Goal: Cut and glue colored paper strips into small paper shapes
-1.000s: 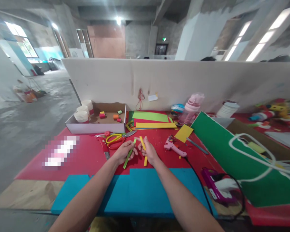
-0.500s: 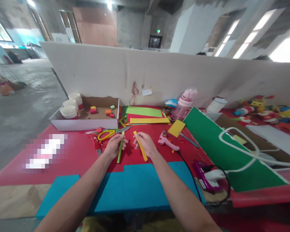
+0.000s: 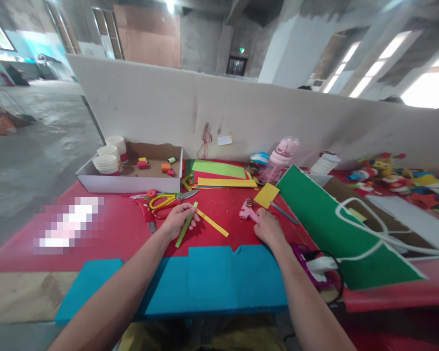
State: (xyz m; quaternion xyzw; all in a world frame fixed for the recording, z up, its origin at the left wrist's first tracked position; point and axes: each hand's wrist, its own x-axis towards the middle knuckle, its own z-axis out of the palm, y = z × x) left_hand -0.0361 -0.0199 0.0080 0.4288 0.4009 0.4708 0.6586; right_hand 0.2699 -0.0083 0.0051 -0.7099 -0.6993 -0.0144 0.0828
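My left hand (image 3: 182, 220) is closed on a narrow green strip (image 3: 185, 229), which slants across the fingers. A yellow strip (image 3: 214, 224) runs down to the right from my left fingertips; I cannot tell whether its upper end is pinched there or lying on the table. My right hand (image 3: 269, 226) is wrapped round the handle of a pink hot glue gun (image 3: 248, 211), its nozzle end toward the back left. Yellow-handled scissors (image 3: 164, 201) and a red-handled cutter knife (image 3: 148, 217) lie left of my left hand.
A white-walled box (image 3: 131, 184) holds paper cups (image 3: 107, 163) and small rolled paper pieces. Coloured sheets (image 3: 219, 169) lie at the back beside a pink bottle (image 3: 280, 158). On the right stand a green panel (image 3: 322, 229), a white cable and a purple power strip (image 3: 310, 270). Blue board (image 3: 219, 282) covers the front edge.
My right hand has let go of the yellow strip and moved right onto the glue gun. The yellow strip now extends from beside my left fingertips. My left hand still holds the green strip.
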